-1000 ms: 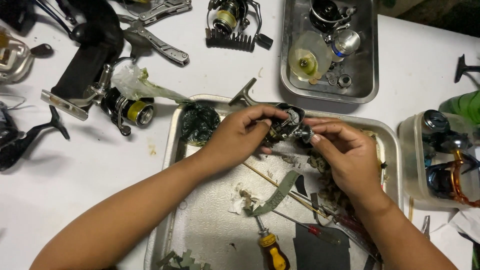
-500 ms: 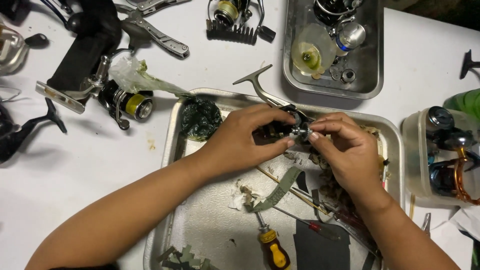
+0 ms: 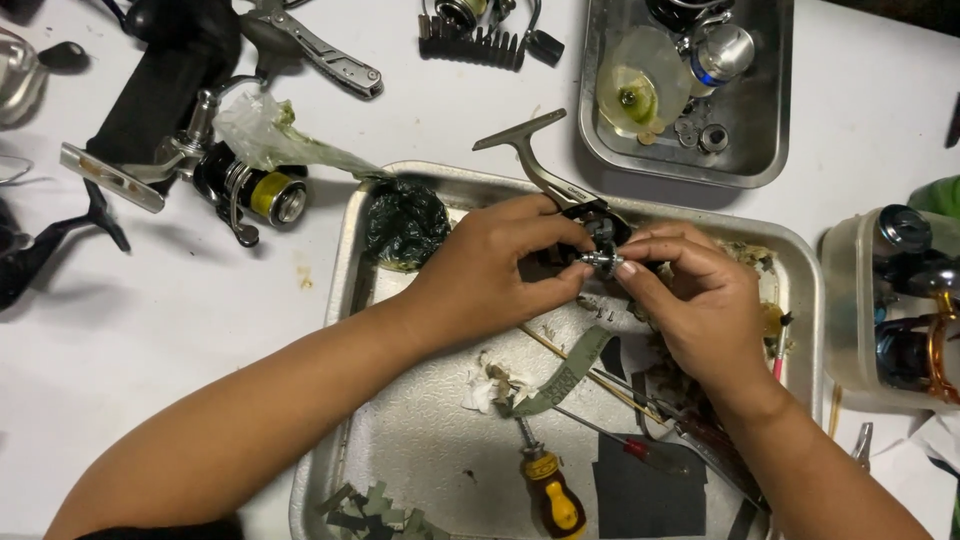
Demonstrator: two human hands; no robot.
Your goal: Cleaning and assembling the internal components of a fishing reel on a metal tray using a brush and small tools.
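A yellow-handled screwdriver (image 3: 552, 497) is lying nearest, on the dimpled floor of a dull steel tray (image 3: 340, 330). Over that tray, the left hand (image 3: 490, 275) is gripping a dark reel body (image 3: 598, 226) with its grey foot sticking up, while the right hand (image 3: 700, 300) is pinching a small shiny metal shaft (image 3: 598, 260) at its front. Farther off on the white table (image 3: 140, 330) are sitting a second steel tray (image 3: 770, 120) and one whole spinning reel (image 3: 245, 190).

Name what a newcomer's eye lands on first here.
At centre, the left hand grips a dark fishing reel body over a metal tray, while the right hand pinches a small metal part at it. A yellow-handled screwdriver lies in the tray below.
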